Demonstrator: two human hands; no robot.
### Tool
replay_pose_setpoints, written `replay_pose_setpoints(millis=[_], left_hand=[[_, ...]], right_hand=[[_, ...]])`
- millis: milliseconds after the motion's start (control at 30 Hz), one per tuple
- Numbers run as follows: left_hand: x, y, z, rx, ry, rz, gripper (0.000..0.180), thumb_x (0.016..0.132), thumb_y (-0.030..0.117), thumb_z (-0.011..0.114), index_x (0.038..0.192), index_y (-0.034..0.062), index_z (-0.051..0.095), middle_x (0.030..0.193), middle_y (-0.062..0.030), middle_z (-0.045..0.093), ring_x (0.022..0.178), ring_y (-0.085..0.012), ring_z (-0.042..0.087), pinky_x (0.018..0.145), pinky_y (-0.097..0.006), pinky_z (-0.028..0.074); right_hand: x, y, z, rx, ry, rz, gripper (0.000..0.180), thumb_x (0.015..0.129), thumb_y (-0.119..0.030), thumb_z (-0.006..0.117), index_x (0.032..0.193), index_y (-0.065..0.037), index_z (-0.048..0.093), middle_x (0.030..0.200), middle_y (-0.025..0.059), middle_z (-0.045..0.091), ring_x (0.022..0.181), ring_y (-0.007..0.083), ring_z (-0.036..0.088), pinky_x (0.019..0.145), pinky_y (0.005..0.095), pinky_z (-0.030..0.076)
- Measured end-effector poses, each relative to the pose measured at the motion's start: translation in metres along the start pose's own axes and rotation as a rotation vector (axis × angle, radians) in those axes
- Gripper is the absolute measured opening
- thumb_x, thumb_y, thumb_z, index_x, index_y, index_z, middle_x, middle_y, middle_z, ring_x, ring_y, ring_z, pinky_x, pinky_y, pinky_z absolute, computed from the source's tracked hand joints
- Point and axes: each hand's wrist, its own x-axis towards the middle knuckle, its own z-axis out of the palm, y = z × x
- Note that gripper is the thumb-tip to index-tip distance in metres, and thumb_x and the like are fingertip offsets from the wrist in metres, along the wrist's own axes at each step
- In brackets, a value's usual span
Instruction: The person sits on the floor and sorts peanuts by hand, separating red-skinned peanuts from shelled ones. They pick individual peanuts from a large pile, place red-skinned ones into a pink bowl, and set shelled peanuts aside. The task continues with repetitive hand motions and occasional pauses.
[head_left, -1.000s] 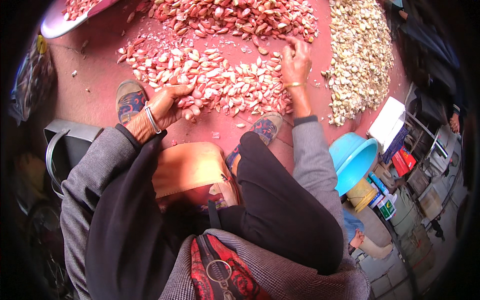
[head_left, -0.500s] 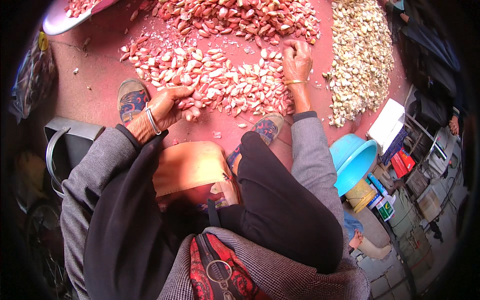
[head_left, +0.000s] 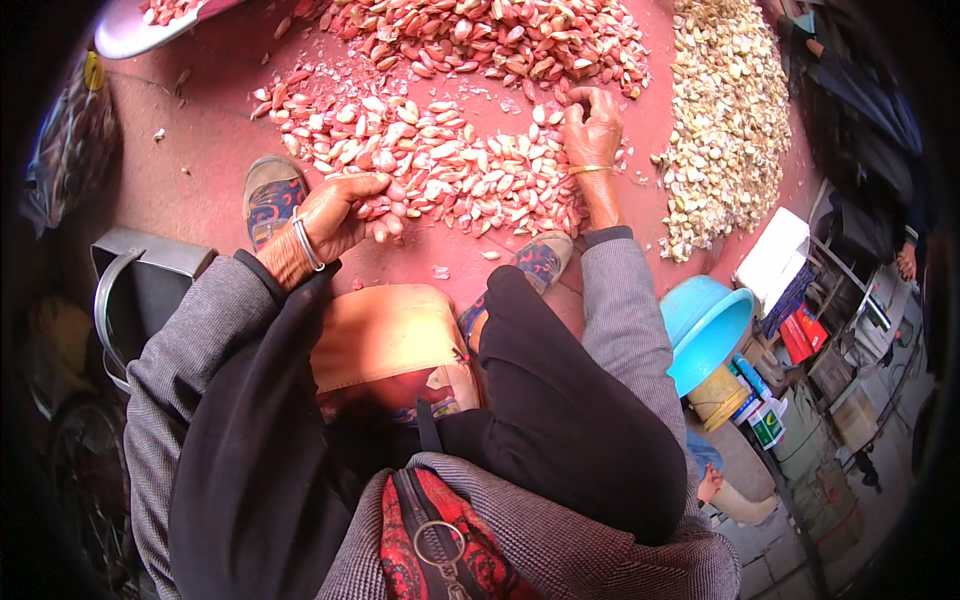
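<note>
Reddish-pink garlic cloves (head_left: 470, 165) lie spread on the red floor before my feet, with a larger heap of cloves (head_left: 500, 40) just beyond. My left hand (head_left: 340, 215), a silver bangle at its wrist, is closed at the near left edge of the spread. Several cloves (head_left: 385, 212) appear to be in its curled fingers, below the thumb. My right hand (head_left: 593, 132), wearing a thin gold-coloured bracelet, has its fingers bent into a pinch at the spread's right end, close to the far heap. What lies between those fingertips is hidden.
A long heap of pale cream pieces (head_left: 725, 130) runs along the right. Nearer stand a light-blue basin (head_left: 700, 330) and a yellow bucket (head_left: 722, 395). A dark metal scoop-like container (head_left: 150, 262) is at left, below a plastic bag (head_left: 75, 140). An orange padded seat (head_left: 385, 330) sits between my legs.
The whole view has shifted slightly. My right hand has edged left toward the cloves, its fingertips now closer to the far heap's edge. My left hand stays almost still.
</note>
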Motion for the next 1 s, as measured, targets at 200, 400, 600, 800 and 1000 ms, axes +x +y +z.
replay_pose_setpoints(millis=[200,400,600,800,1000], left_hand=[[-0.001,0.0,0.0,-0.015,-0.004,0.013,0.025,0.102,0.02,0.05,0.102,-0.0021,0.061,0.089,-0.0127,0.069,0.072,-0.023,0.071,0.058,-0.031,0.061],[-0.001,0.0,0.001,-0.009,0.023,0.028,0.026,0.103,0.017,0.047,0.1,-0.0053,0.061,0.084,-0.0141,0.067,0.071,-0.0245,0.07,0.058,-0.031,0.061],[0.0,-0.001,-0.003,-0.033,-0.032,0.027,0.021,0.102,0.018,0.051,0.109,0.0002,0.059,0.09,-0.0121,0.069,0.074,-0.0243,0.071,0.057,-0.032,0.06],[-0.001,-0.001,-0.003,-0.051,0.004,0.019,0.022,0.102,0.018,0.05,0.107,-0.0016,0.06,0.09,-0.0128,0.069,0.074,-0.0248,0.071,0.058,-0.032,0.061],[0.004,-0.002,0.0,0.006,-0.073,0.013,0.029,0.104,0.022,0.048,0.104,-0.0034,0.062,0.089,-0.0144,0.069,0.075,-0.0247,0.071,0.061,-0.032,0.062]], right_hand=[[0.007,-0.005,0.003,0.085,-0.004,-0.015,0.024,0.083,-0.021,0.07,0.101,-0.005,0.067,0.095,0.0131,0.064,0.096,0.0322,0.061,0.085,0.0441,0.048],[0.012,-0.009,0.007,0.061,-0.088,0.029,0.018,0.084,-0.018,0.068,0.097,-0.005,0.068,0.093,0.0139,0.063,0.086,0.0314,0.064,0.077,0.0431,0.051],[0.011,-0.001,0.007,0.042,-0.1,0.01,0.016,0.082,-0.013,0.07,0.094,-0.003,0.069,0.086,0.0119,0.065,0.072,0.0235,0.066,0.068,0.036,0.053],[0.01,-0.01,-0.008,0.512,-0.123,0.373,0.013,0.085,-0.01,0.071,0.095,-0.001,0.068,0.079,0.0045,0.067,0.067,0.0114,0.065,0.061,0.0282,0.055],[-0.013,-0.062,-0.034,0.879,-0.336,0.548,0.014,0.088,-0.012,0.073,0.099,-0.005,0.07,0.082,0.0001,0.067,0.07,0.007,0.063,0.063,0.0224,0.054]])
